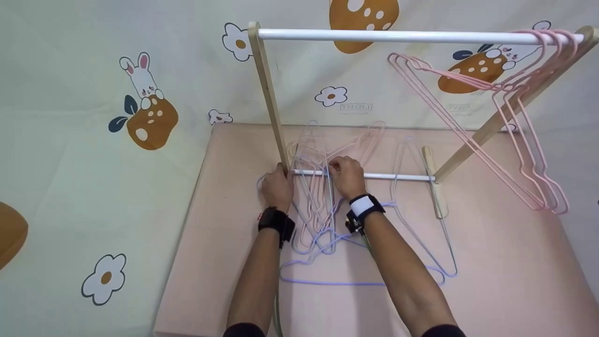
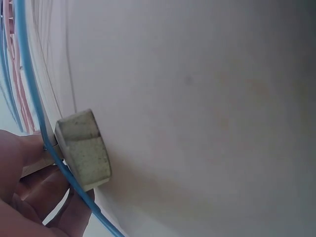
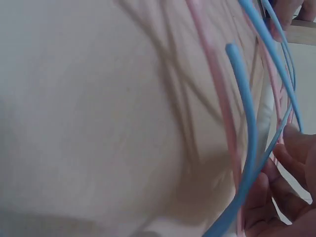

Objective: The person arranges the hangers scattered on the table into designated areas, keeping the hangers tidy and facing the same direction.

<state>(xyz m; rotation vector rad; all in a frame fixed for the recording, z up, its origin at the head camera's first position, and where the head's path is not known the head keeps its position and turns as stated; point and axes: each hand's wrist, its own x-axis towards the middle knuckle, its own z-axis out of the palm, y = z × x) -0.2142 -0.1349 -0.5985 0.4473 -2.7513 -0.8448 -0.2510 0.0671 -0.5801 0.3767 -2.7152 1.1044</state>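
Note:
A small clothes rack has wooden side posts, a white top rail [image 1: 398, 35] and a white lower rail [image 1: 398, 176]. My left hand [image 1: 277, 189] grips the bottom of the rack's left post [image 1: 269, 96]. In the left wrist view, its fingers curl around the wood beside the squared end of the foot [image 2: 89, 153], and a blue hanger [image 2: 32, 84] crosses in front. Close to the lower rail, my right hand [image 1: 347, 177] pinches a blue wire hanger [image 3: 251, 131] between thumb and fingers. Pink hangers [image 3: 217, 74] overlap it there.
Several pink hangers [image 1: 444, 112] hang at the right end of the top rail. Blue and pink hangers lie tangled around the lower rail, and one blue hanger [image 1: 327, 282] lies nearer the front. Another leans by the right foot [image 1: 437, 201]. A patterned cloth [image 1: 159, 196] stands behind the pink tabletop [image 1: 210, 281].

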